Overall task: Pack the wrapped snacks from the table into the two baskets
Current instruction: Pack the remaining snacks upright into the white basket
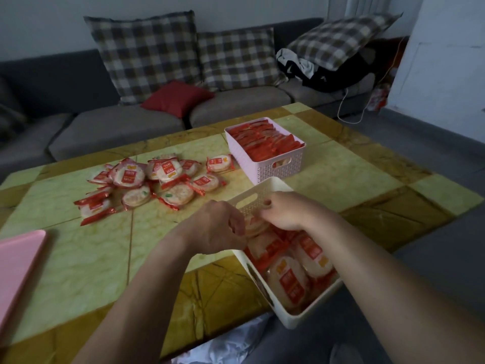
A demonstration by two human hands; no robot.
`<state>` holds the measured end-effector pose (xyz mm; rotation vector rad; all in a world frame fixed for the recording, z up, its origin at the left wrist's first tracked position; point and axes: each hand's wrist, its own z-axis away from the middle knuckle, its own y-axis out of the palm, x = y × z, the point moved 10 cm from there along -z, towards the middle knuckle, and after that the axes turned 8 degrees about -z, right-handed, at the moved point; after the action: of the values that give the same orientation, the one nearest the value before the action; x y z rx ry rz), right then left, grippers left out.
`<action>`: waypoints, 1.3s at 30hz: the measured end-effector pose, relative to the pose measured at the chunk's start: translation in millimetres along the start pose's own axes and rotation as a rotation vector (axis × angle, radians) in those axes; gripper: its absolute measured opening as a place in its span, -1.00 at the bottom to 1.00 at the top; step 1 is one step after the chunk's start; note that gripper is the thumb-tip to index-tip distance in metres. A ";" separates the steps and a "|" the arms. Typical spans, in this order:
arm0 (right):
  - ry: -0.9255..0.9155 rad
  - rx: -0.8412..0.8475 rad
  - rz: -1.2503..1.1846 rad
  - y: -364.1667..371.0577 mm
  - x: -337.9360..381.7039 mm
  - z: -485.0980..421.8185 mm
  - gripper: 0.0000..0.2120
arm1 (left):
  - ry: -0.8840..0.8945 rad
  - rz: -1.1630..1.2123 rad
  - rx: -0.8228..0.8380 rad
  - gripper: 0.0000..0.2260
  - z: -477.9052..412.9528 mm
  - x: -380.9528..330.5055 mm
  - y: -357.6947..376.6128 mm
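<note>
A cream basket (pixel 304 315) overhangs the table's near edge, partly filled with red-and-white wrapped snacks (pixel 292 281) standing on edge. My left hand (pixel 219 228) and my right hand (pixel 284 210) meet at the basket's far end, both pinching a wrapped snack (pixel 256 224) among the packed ones. Behind it stands a pink basket (pixel 265 169), packed full with snacks. Several loose wrapped snacks (pixel 147 185) lie in a pile on the table to the left.
The table (pixel 86 258) has green and yellow-brown tiles. A pink flat lid or tray (pixel 18 264) lies at the left edge. A grey sofa (pixel 118 127) with checked cushions runs behind the table. White crumpled material (pixel 231 342) lies below the near edge.
</note>
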<state>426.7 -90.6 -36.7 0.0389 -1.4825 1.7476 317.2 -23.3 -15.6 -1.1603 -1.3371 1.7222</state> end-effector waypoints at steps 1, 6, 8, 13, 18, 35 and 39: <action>0.031 0.045 -0.001 8.1 2.9 -2.0 -0.43 | 0.004 0.029 -0.017 -0.97 2.0 0.9 -0.8; -0.021 -0.071 0.041 -1.7 13.3 -10.9 -0.42 | -0.060 0.337 -0.454 -0.89 9.6 29.9 -28.7; -0.057 -0.089 -0.135 -12.7 13.7 -11.1 -0.25 | -0.136 0.375 -0.588 -0.82 12.3 48.0 -36.2; -0.273 -0.147 -0.255 -23.0 36.8 -12.9 -0.53 | -0.040 0.464 -0.426 -0.46 -1.4 43.5 -20.9; -0.250 -0.269 -0.263 -23.4 27.8 -18.4 -0.72 | -0.133 0.275 -0.583 -0.71 1.6 49.6 -31.1; -0.015 0.286 0.034 59.6 1.8 -24.4 -0.74 | -0.227 0.169 -0.596 -0.75 6.5 54.5 -30.4; -0.036 0.301 0.030 51.0 5.5 -15.4 -0.75 | -0.227 0.162 -0.584 -0.75 6.8 54.4 -29.8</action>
<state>400.1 -73.1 -79.7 0.2060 -1.2392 1.9902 289.2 30.1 0.3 -1.4472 -2.0239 1.6585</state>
